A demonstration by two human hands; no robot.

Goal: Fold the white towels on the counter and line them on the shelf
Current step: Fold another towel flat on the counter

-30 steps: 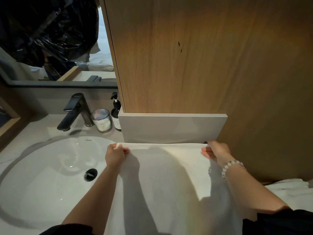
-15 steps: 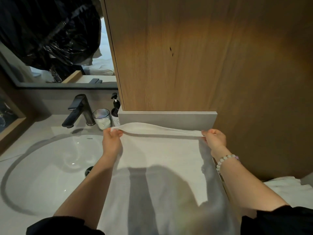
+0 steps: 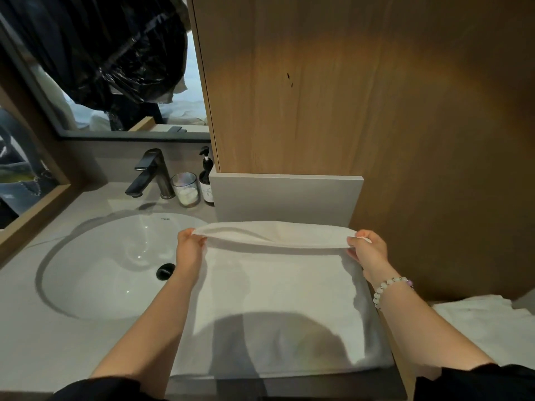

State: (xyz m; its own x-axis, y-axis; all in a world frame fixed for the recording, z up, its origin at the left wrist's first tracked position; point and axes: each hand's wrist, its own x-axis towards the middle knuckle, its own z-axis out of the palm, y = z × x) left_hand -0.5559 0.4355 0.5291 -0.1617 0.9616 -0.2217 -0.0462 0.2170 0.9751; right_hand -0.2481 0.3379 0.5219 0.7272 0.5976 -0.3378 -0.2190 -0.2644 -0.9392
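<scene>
A white towel [image 3: 278,299] lies spread on the grey counter [image 3: 52,351] right of the sink. My left hand [image 3: 189,250] pinches its far left corner and my right hand [image 3: 369,251] pinches its far right corner. Both hold the far edge lifted a little above the rest of the towel, so it curls toward me. More white towel cloth [image 3: 483,328] lies lower down at the right, partly hidden by my right arm. No shelf is visible.
A white oval sink [image 3: 115,264] with a black drain fills the left. Behind it stand a dark faucet [image 3: 150,175], a glass candle jar [image 3: 186,189] and a dark pump bottle [image 3: 207,183]. A grey backsplash [image 3: 285,198] and wood wall panel close the back.
Both hands have lifted the towel's far edge off the counter and brought it toward me, away from the backsplash. The towel's near part stays flat.
</scene>
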